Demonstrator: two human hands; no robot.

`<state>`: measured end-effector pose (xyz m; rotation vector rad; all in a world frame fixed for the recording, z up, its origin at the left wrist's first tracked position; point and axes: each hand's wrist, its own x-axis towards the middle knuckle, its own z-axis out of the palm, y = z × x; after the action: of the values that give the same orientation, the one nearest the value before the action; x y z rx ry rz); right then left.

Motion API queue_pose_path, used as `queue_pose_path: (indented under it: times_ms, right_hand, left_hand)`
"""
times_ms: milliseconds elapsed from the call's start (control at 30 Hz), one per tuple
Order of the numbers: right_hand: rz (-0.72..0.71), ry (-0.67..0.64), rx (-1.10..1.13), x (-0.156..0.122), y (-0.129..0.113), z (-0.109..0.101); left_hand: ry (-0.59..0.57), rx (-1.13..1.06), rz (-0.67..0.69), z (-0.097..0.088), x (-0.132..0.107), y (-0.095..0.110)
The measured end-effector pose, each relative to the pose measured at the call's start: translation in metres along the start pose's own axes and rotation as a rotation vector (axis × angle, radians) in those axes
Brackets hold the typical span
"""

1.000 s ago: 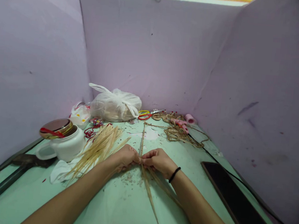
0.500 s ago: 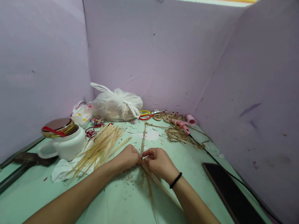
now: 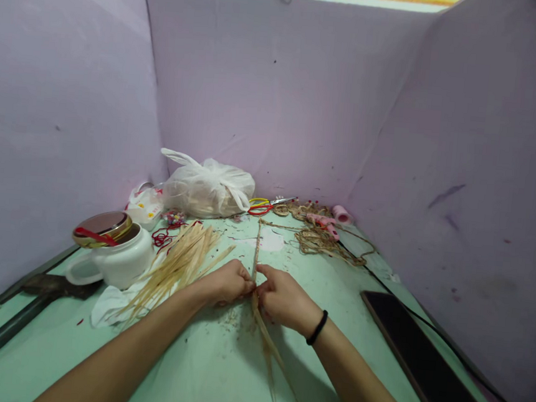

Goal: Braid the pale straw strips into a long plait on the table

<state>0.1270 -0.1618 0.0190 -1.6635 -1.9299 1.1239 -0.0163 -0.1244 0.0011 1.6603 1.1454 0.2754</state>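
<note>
A thin braid of straw-like fibre [image 3: 257, 250] runs up the middle of the table, its lower end between my hands. My left hand [image 3: 233, 282] is closed, pinching the braid's end from the left. Against the same spot from the right, my right hand [image 3: 283, 295] has its index finger stretched forward and its other fingers curled at the strands. Loose pale strands [image 3: 268, 338] hang from there toward me. On the left lies a bundle of pale straw strips [image 3: 182, 262], partly on white tissue [image 3: 106, 309].
At left stand a white mug [image 3: 125, 257] with a lid and a hammer [image 3: 49, 285]. Behind are a white plastic bag [image 3: 208, 186], scissors [image 3: 262, 207], brown twine [image 3: 316, 239] and a pink glue gun [image 3: 325, 221]. A dark phone-like slab [image 3: 423, 358] lies right, beside a black cable [image 3: 395, 293].
My right hand has shifted slightly, its index finger now stretched forward. The loose strands have swung inward, closer together below my hands. My left hand stays at the braid.
</note>
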Motion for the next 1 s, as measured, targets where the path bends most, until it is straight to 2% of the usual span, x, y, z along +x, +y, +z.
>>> queue_pose_path:
  times_ms: [67, 200, 300, 500, 633, 733, 867, 1000]
  right_hand:
    - [-0.032, 0.015, -0.011, 0.001, 0.001, 0.001]
    - [-0.006, 0.044, 0.101, 0.006, 0.005, 0.005]
    - [0.063, 0.031, 0.262, 0.008, 0.004, 0.004]
    - [0.237, 0.107, 0.641, 0.008, -0.002, -0.009]
    - [0.243, -0.093, 0.838, 0.010, -0.002, -0.003]
    - [0.242, -0.168, 0.865, 0.011, -0.001, 0.000]
    - [0.277, -0.038, 0.775, 0.010, 0.001, -0.004]
    - [0.168, -0.088, 0.589, 0.011, 0.002, -0.006]
  left_hand:
    - [-0.006, -0.043, -0.020, 0.000, -0.001, 0.002]
    - [0.027, -0.078, -0.097, 0.001, -0.003, 0.005]
    - [0.074, -0.108, -0.143, 0.001, -0.003, 0.004]
    - [0.052, -0.276, -0.081, -0.007, 0.001, -0.002]
    - [0.039, -0.331, -0.081, -0.007, 0.001, -0.002]
    - [0.040, -0.333, -0.079, -0.006, 0.001, -0.002]
    - [0.029, -0.325, -0.060, -0.010, 0.002, -0.004]
    - [-0.001, -0.345, -0.030, -0.014, 0.001, -0.004]
